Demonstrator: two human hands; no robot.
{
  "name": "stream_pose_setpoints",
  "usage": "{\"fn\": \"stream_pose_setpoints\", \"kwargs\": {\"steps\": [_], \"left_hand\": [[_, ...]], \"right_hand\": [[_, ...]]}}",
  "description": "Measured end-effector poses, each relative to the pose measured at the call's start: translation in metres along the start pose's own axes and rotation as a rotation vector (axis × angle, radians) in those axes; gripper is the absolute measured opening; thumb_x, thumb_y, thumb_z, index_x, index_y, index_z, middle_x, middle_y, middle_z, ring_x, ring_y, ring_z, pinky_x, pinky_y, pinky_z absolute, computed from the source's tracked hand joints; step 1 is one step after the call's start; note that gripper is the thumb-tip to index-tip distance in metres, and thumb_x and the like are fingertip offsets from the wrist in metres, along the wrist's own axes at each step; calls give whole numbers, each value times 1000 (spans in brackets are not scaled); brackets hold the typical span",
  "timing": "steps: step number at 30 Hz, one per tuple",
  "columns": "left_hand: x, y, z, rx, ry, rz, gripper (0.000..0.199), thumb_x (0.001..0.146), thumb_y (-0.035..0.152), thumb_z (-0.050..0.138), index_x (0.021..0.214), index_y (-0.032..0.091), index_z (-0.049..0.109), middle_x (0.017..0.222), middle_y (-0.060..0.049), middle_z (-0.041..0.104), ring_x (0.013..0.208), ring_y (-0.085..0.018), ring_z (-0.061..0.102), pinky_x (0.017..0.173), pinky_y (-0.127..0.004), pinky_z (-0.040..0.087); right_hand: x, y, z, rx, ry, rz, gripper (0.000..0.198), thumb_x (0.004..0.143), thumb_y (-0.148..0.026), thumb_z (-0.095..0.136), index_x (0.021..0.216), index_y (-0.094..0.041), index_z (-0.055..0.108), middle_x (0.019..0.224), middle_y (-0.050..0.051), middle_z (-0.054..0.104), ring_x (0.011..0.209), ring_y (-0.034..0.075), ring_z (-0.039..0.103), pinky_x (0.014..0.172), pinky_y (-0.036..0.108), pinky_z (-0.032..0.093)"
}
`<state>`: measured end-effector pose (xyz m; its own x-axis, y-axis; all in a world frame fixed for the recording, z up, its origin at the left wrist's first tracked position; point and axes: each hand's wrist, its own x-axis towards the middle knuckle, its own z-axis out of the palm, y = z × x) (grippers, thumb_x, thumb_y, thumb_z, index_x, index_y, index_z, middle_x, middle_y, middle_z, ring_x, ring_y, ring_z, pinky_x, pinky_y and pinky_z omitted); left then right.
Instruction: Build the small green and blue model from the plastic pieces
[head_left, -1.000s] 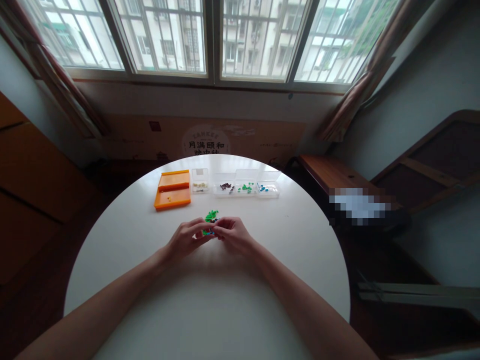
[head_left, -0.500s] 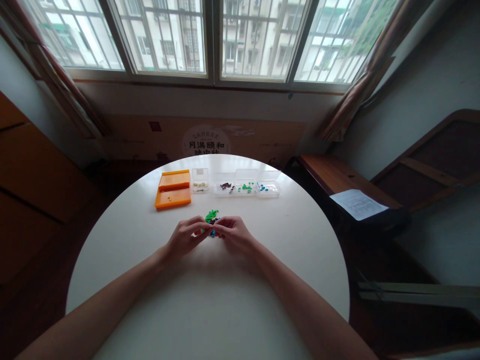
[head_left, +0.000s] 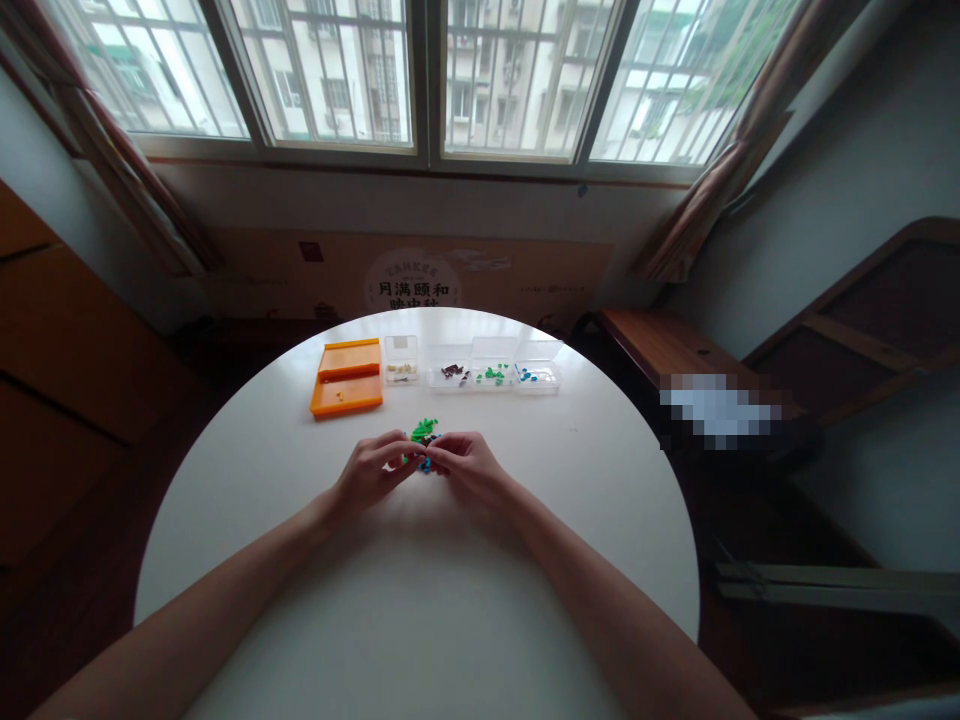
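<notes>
My left hand [head_left: 375, 465] and my right hand [head_left: 466, 460] meet over the middle of the round white table [head_left: 420, 620]. Between their fingertips is a small brick model [head_left: 424, 430], made up of bright green, blue and dark brown bits. Both hands are closed on it in a pinch, thumbs and forefingers almost touching. Green parts stick out beyond the fingers, while blue shows beneath them. Much of the model is hidden by the fingers, and single pieces are too small to make out.
Beyond the hands stand an orange tray [head_left: 346, 403] with a few tiny yellow pieces, a small clear box [head_left: 401, 345] with pale pieces, and a clear open-lidded case [head_left: 495, 350] of brown, green and blue pieces. A wooden bench [head_left: 652, 345] stands right of the table.
Hardly anything differs. Both hands stay in place around the model, with only a slight shift at the fingertips and in the green parts.
</notes>
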<state>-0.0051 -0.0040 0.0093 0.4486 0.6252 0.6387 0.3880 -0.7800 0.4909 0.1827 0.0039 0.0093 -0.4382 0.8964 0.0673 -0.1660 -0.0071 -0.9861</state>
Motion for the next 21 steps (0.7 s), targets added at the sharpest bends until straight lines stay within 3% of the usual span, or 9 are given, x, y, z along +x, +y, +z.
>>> {"fn": "stream_pose_setpoints", "kwargs": {"steps": [21], "left_hand": [[3, 4, 1, 6, -28, -18, 7, 83, 21, 55, 81, 16, 60, 71, -2, 56, 54, -7, 50, 52, -18, 42]], "right_hand": [[-1, -1, 2, 9, 13, -10, 31, 65, -40, 71, 77, -12, 68, 63, 3, 63, 56, 11, 55, 55, 24, 43]]}}
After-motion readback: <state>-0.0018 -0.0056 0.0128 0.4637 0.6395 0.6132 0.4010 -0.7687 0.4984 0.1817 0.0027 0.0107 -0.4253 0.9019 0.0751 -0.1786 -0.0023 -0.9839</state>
